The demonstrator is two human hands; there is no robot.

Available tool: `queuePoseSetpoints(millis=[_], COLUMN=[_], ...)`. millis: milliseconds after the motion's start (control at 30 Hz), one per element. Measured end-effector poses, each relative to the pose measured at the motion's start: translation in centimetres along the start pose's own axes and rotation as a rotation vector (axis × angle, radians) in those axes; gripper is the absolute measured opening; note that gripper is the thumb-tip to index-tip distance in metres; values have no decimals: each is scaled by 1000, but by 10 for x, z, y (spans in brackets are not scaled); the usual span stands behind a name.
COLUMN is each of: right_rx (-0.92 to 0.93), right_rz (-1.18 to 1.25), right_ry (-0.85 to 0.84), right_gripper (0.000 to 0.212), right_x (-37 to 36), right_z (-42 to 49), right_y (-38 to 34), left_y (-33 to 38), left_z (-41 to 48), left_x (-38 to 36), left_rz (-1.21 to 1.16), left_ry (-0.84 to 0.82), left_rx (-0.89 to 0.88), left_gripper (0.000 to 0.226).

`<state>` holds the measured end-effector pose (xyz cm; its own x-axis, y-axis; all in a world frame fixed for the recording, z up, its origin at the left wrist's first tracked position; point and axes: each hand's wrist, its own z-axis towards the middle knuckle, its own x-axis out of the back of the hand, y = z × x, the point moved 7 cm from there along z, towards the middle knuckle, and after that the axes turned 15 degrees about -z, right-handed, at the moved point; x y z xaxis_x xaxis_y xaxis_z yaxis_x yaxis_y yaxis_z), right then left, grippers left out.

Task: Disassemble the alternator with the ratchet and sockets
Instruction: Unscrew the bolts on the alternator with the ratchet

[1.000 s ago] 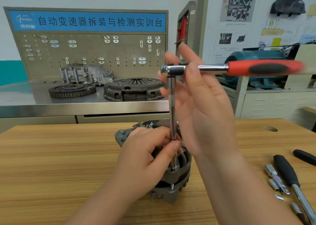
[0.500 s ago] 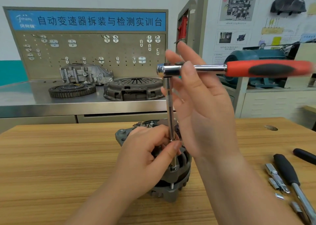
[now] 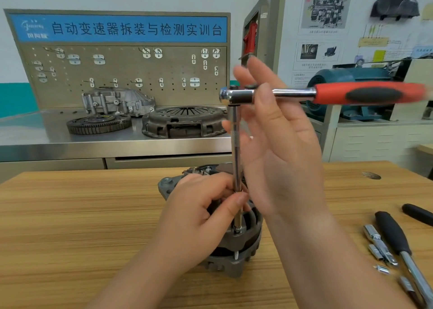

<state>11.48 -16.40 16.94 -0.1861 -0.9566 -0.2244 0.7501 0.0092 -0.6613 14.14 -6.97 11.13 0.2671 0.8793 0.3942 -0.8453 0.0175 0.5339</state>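
The grey alternator (image 3: 243,240) stands on the wooden table (image 3: 70,215). A long chrome extension bar (image 3: 236,149) rises upright from a bolt on its near rim. On top sits the ratchet (image 3: 370,94), its red and black handle pointing right and blurred. My left hand (image 3: 196,210) rests on the alternator and pinches the lower part of the bar between thumb and fingers. My right hand (image 3: 281,149) is held up with straight fingers by the ratchet head; its thumb lies in front of the chrome neck and its fingers behind.
Loose sockets and adapters (image 3: 375,238), a black-handled driver (image 3: 393,233) and another black handle (image 3: 417,213) lie on the table at the right. Behind, a steel bench carries a clutch cover (image 3: 182,121), a flywheel (image 3: 98,123) and a housing (image 3: 114,102).
The ratchet head swayed slightly left, then came back. Both hands stay almost where they were.
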Motion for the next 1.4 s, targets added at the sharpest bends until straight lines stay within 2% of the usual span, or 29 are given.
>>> queuePoseSetpoints(millis=[100, 233, 333, 367, 500, 600, 733, 800, 900, 933, 1033, 1133, 1233, 1300, 1400], right_rx=[81, -33, -116, -114, 42, 177, 14, -100, -200, -184, 7, 139, 0, -103, -177], right_rz=[-51, 85, 155, 148, -53, -153, 7, 138, 139, 111, -52, -171, 30, 147, 107], right_ry=[33, -50, -80, -71, -18, -8, -79, -110, -114, -107, -17, -22, -86, -108, -109], right_gripper=[21, 23, 40, 40, 25, 23, 23, 35, 54, 51, 25, 27, 26, 35, 50], right_x=[1, -6, -6, -5, -2, -3, -6, -5, -6, -5, -1, -5, -10, -8, -6], right_z=[-3, -2, 0, 0, -1, -3, 0, 1, 1, 1, 1, -3, -2, -1, 0], right_y=[-6, 3, 5, 4, -5, -16, -4, 4, 10, 10, -2, -11, -3, 4, 10], left_y=[-1, -2, 0, 0, -1, 0, -1, 2, 5, 4, 1, 0, 0, 0, 0], left_z=[0, 0, -1, -1, 0, 0, -1, 0, 1, 1, 0, 0, 0, 0, -1], left_x=[-2, -3, -3, -3, -2, -3, -2, -2, -2, -2, -1, -2, -2, -2, -3], left_rz=[27, -11, -14, -3, 20, 53, 33, -9, -12, -6, -6, 10, -11, -19, 0], left_ry=[3, -4, -10, -2, 24, 35, 34, 19, -11, -10, 1, 22, 17, 0, -14], left_rx=[13, 7, -5, -8, 3, 25, 12, -17, -40, -36, 13, 43, 31, 13, -10], left_gripper=[29, 28, 29, 28, 28, 35, 31, 24, 17, 17, 21, 29, 25, 24, 25])
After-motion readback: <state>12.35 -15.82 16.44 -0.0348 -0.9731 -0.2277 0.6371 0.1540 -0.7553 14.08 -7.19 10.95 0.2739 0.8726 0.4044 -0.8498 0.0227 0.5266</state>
